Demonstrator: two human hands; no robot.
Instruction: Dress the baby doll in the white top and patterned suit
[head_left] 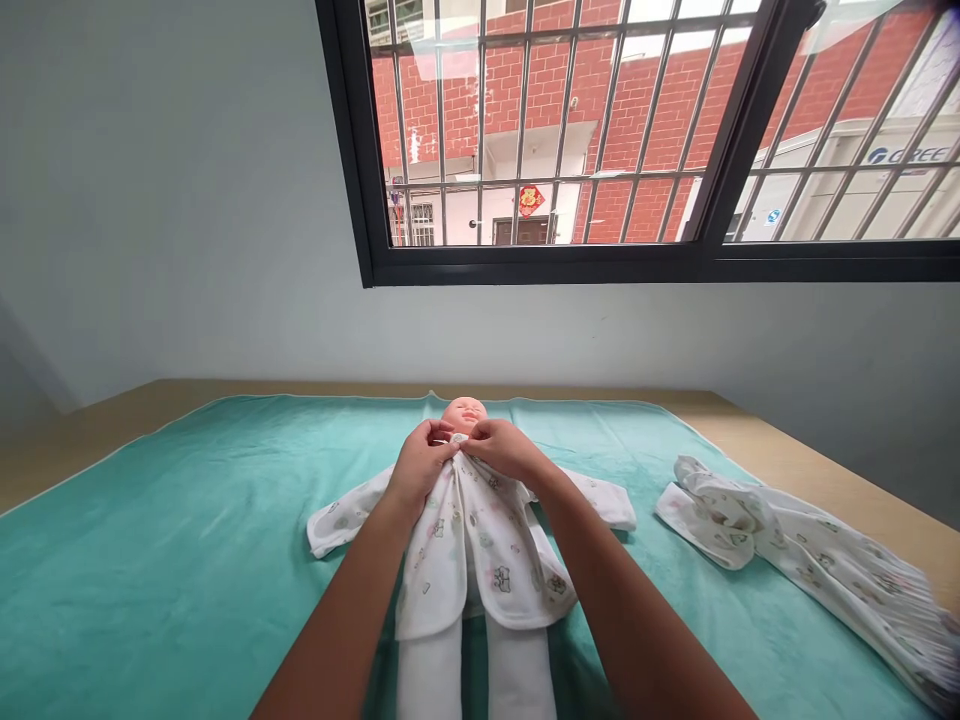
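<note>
A baby doll [465, 413] lies on its back on a teal blanket [187, 560], head toward the wall. It wears a white printed baby top [480, 545] with the sleeves spread out to both sides. My left hand [420, 465] and my right hand [504, 447] meet at the doll's neck. Both pinch the top's front edges together at the collar, fingers closed on the cloth. White legs [517, 680] stick out below the top's hem.
A second white printed garment [795, 545] lies crumpled on the blanket to the right, reaching toward the wooden table's edge [832, 470]. A grey wall and a barred window [570, 130] stand behind.
</note>
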